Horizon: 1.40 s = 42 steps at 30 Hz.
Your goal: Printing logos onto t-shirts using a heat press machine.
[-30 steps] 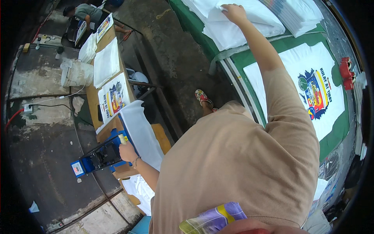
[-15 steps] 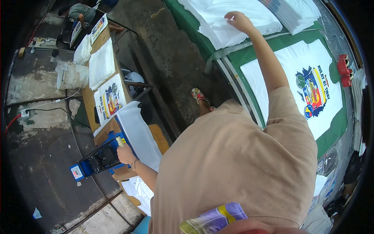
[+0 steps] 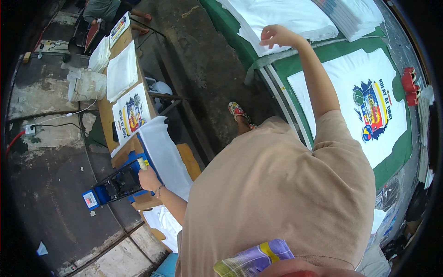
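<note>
My left hand [image 3: 148, 178] is closed round the pale grip of the black lever on a blue heat press [image 3: 94, 198]. A white shirt [image 3: 167, 154] is spread on the press and drapes over its near side. My right hand [image 3: 278, 37] hangs in the air at the near edge of a stack of white shirts [image 3: 290, 18], its fingers loosely bent and apart with nothing in them. Beneath my right arm, a white shirt with a colourful print [image 3: 387, 143] lies flat on a green-covered table [image 3: 401, 159].
The long wooden table [image 3: 102, 113] on the left holds a printed white shirt [image 3: 120, 122] and folded white cloths [image 3: 122, 74]. A bucket [image 3: 87, 85] and power cords lie beyond it. Another person [image 3: 101, 9] works at the far end. A red object [image 3: 410, 85] sits right of the green table.
My right hand has drawn back slightly toward me, to the edge of the white stack. My left hand stays on the lever. The far person has shifted, and a reddish panel now shows there.
</note>
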Motion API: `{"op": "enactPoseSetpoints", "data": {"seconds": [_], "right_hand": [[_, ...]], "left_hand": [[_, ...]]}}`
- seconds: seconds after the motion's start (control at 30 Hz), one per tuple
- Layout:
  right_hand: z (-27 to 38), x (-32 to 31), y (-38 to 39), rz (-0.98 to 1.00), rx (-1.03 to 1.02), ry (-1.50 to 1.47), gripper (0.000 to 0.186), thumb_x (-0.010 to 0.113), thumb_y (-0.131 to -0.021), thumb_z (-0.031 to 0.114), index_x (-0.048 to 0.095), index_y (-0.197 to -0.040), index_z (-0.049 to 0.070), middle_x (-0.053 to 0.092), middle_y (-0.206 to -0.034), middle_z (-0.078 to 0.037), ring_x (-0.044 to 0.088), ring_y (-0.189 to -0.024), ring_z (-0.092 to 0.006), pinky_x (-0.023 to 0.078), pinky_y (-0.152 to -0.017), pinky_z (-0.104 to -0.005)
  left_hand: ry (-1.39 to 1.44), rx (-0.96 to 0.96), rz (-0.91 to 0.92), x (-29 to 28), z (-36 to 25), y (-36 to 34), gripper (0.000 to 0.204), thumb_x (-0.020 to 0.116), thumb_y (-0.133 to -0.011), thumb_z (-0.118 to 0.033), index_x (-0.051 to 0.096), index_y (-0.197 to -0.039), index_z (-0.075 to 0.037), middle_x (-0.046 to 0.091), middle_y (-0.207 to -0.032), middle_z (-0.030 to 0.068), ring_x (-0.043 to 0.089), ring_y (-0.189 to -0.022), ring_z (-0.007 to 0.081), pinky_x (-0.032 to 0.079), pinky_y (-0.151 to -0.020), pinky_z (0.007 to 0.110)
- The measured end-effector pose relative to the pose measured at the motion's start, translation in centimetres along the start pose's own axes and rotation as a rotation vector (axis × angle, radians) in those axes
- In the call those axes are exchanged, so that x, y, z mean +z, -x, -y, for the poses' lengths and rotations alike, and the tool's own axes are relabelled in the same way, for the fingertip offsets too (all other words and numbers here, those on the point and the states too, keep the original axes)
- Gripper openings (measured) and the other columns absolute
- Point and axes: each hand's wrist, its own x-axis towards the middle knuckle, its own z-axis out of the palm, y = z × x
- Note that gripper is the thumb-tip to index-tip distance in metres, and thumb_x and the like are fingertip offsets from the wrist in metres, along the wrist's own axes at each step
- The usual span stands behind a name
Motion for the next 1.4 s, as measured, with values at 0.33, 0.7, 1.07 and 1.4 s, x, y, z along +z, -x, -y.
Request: {"op": "enactPoseSetpoints", "data": {"seconds": [0.33,0.7,1.07,1.4], "right_hand": [[-4.8,2.1,-2.5,-0.775,0.127,0.788,0.046,0.057,-0.085,0.041,0.053,-0.125,0.019,0.048,-0.135,-0.008,0.040,-0.129,-0.0261,0.026,-0.108,-0.0466],[-5.0,10.7,1.9,-0.830,0.061,0.736,0.046,0.038,-0.096,0.038,0.038,-0.140,0.023,0.033,-0.147,-0.002,0.022,-0.139,-0.0240,0.011,-0.113,-0.0474],[-2.5,13.1,5.5,-0.768,-0.022,0.526,0.072,0.062,-0.083,0.038,0.030,-0.143,0.014,0.030,-0.148,-0.009,0.022,-0.139,-0.0295,0.019,-0.111,-0.0461],[-2.5,13.8,6.8,-0.763,-0.119,0.428,0.064,0.064,-0.081,0.016,0.038,-0.138,0.009,0.038,-0.143,-0.010,0.031,-0.135,-0.0292,0.031,-0.106,-0.0409]], "left_hand": [[-0.007,0.003,0.018,-0.6,-0.4,0.3,0.038,0.056,-0.078,-0.037,0.067,-0.092,-0.004,0.068,-0.091,0.0165,0.066,-0.086,0.0345,0.052,-0.074,0.045],[0.001,-0.001,-0.024,-0.2,-0.3,0.3,0.035,0.059,-0.077,-0.036,0.067,-0.088,-0.004,0.068,-0.086,0.0164,0.066,-0.080,0.0348,0.053,-0.068,0.045],[-0.003,0.005,-0.023,0.0,-0.1,0.2,0.035,0.058,-0.077,-0.036,0.068,-0.088,-0.004,0.068,-0.086,0.0160,0.066,-0.080,0.0345,0.053,-0.068,0.045],[-0.023,0.018,-0.014,-0.1,0.0,0.1,0.035,0.059,-0.078,-0.037,0.067,-0.088,-0.004,0.068,-0.086,0.0158,0.067,-0.079,0.0342,0.053,-0.068,0.044]]}}
